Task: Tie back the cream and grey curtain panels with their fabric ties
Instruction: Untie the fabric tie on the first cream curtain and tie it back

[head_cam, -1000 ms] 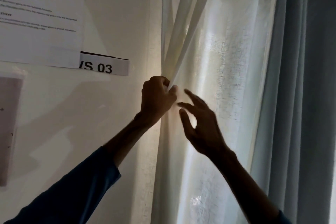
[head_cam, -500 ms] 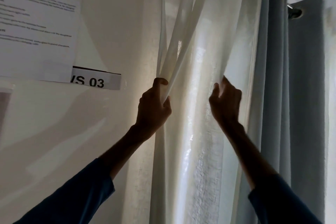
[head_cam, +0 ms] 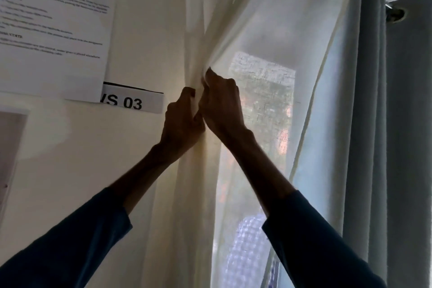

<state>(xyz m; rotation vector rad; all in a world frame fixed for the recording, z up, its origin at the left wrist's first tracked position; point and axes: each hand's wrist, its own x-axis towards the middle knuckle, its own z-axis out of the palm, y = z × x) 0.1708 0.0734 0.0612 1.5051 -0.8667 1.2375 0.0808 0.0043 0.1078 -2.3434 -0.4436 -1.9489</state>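
Gathering step. Left hand [head_cam: 184, 121] and right hand [head_cam: 222, 105], fingers curled tight, grip the cream panel [head_cam: 268, 30] bunched between them. Next move probably needs its tie, which is not in view.

1. Arm, left: rises from the lower left, angled up and to the right. A dark blue fabric left sleeve [head_cam: 70, 241] covers it to mid-forearm, and the bare left forearm [head_cam: 140, 170] shows above the cuff.
2. The left hand [head_cam: 183, 121]: back towards the camera, fingers curled, gripping a gathered fold of the cream sheer curtain panel [head_cam: 268, 30].
3. Arm, right: rises from the lower right, angled up and to the left. A dark blue fabric right sleeve [head_cam: 315, 245] reaches mid-forearm, and the bare right forearm [head_cam: 254, 166] shows beyond it.
4. The right hand [head_cam: 223, 103]: fingers curled, pinching the same fabric slightly higher than the left hand.
5. Relation: hands touching side by side, forearms converging in an inverted V.
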